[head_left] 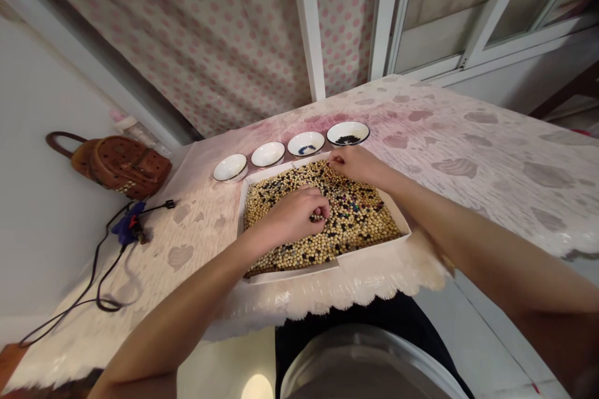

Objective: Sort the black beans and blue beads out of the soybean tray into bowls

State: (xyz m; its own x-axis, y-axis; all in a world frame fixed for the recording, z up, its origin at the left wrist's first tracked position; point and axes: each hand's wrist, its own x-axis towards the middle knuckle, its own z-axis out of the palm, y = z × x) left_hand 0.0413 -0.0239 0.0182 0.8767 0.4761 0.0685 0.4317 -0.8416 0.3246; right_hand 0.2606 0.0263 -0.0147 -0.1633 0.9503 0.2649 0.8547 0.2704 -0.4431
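A shallow white box is filled with small round beads, mostly tan with black ones mixed in and a few purple and green ones. My left hand rests low over the middle of the beads, fingers curled in; whether anything is inside them is hidden. At the box's far right edge, my right hand has its fingertips pinched together, and what they hold is too small to make out. Just behind that hand stands a white bowl with black beads; the white bowl beside it contains some blue ones.
Two more white bowls, one in the middle and one at the left end, complete the row behind the box. A brown backpack-shaped bag, a blue glue gun and a black cord lie left. A patterned cloth covers the table.
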